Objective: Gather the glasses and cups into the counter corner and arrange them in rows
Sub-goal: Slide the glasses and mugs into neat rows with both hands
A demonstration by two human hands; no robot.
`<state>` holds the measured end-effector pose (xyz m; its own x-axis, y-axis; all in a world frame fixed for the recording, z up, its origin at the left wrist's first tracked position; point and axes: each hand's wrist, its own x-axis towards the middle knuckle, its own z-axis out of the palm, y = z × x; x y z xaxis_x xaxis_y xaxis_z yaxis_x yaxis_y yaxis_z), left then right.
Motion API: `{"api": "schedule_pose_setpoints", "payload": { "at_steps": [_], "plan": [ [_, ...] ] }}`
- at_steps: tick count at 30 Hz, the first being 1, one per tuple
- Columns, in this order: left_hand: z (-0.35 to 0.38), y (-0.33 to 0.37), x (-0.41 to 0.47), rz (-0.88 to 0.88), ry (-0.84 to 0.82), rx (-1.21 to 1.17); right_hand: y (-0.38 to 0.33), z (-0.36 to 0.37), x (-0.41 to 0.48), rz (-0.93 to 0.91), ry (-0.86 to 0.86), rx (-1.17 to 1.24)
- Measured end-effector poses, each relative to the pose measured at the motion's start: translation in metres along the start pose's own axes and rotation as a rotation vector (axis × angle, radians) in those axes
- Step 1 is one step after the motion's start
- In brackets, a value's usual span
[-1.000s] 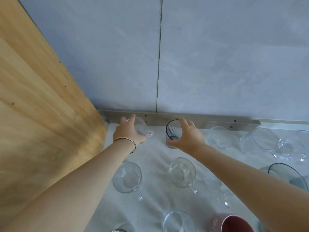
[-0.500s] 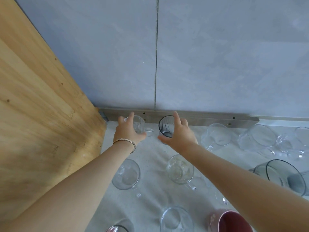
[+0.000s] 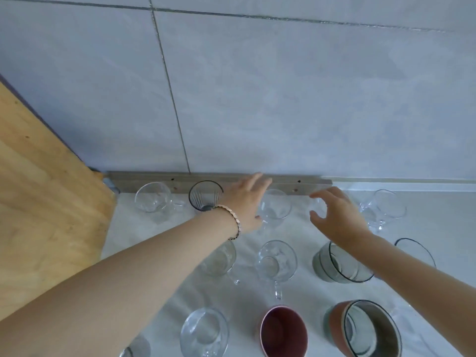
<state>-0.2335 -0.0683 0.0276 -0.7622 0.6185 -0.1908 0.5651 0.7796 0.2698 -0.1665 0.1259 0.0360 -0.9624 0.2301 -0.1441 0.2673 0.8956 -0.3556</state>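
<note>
Corner-side of the left hand (image 3: 244,202), a clear mug (image 3: 153,200) and ribbed dark glass (image 3: 206,195) already start the back row. That hand cups the next clear mug (image 3: 275,208), fingers loosely spread, probably to slide it alongside. Beyond it, the right hand (image 3: 337,217) hovers open near a stemmed glass (image 3: 387,206). Pale counter (image 3: 252,297), grey tiled wall (image 3: 283,99).

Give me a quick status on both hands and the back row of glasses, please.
Left hand open against clear mug. Right hand open, reaching at small clear glass. Corner mug and ribbed glass set along back rail. Nothing blocking.
</note>
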Motion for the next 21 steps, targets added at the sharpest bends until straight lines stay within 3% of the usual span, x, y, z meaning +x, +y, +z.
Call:
{"api": "schedule_pose_setpoints", "payload": {
  "at_steps": [4, 8, 13, 16, 21],
  "plan": [
    [0.013, 0.026, 0.034, 0.068, -0.278, 0.333, 0.038, -0.008, 0.009, 0.135, -0.129, -0.210],
    [0.014, 0.037, 0.049, 0.129, -0.367, 0.486, 0.057, 0.002, 0.027, 0.215, -0.260, -0.070],
    [0.013, 0.035, 0.052, -0.216, -0.302, 0.298, 0.060, 0.010, 0.041, 0.226, -0.188, 0.110],
    [0.016, 0.028, 0.049, -0.429, -0.230, 0.147, 0.062, 0.008, 0.044, 0.129, -0.183, 0.110],
    [0.023, 0.023, 0.044, -0.466, -0.200, 0.015, 0.062, 0.011, 0.051, -0.032, -0.288, 0.173]
  ]
}}
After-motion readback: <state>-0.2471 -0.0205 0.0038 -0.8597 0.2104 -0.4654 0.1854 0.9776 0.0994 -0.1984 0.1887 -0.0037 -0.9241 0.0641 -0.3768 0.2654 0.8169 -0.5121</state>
